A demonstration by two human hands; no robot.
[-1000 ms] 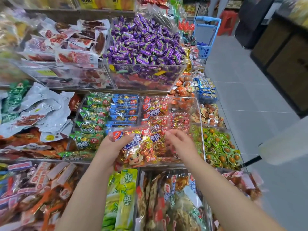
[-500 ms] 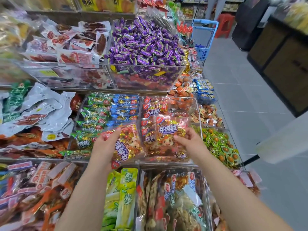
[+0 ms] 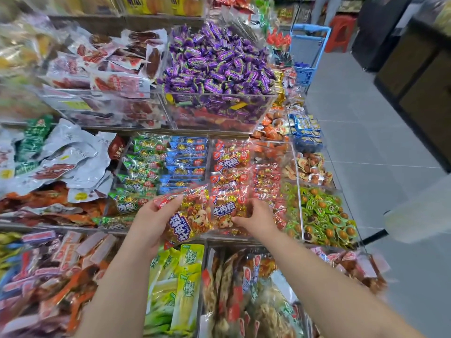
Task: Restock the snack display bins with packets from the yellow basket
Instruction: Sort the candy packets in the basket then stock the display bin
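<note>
The left grip (image 3: 156,223) clasps a red packet (image 3: 190,215), tilted just before the bin front, seemingly kept in reserve; the right grip (image 3: 258,218) pinches a second packet (image 3: 225,211), laying it label-up in the clear bin (image 3: 298,181) on matching stock (image 3: 230,164); no yellow basket shows.

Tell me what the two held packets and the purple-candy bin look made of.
Left packet and right packet: thin glossy clear plastic film, going by glare and crinkles. Purple-candy bin: rigid clear plastic, probably acrylic; contents show through its flat, bright-edged walls.
</note>
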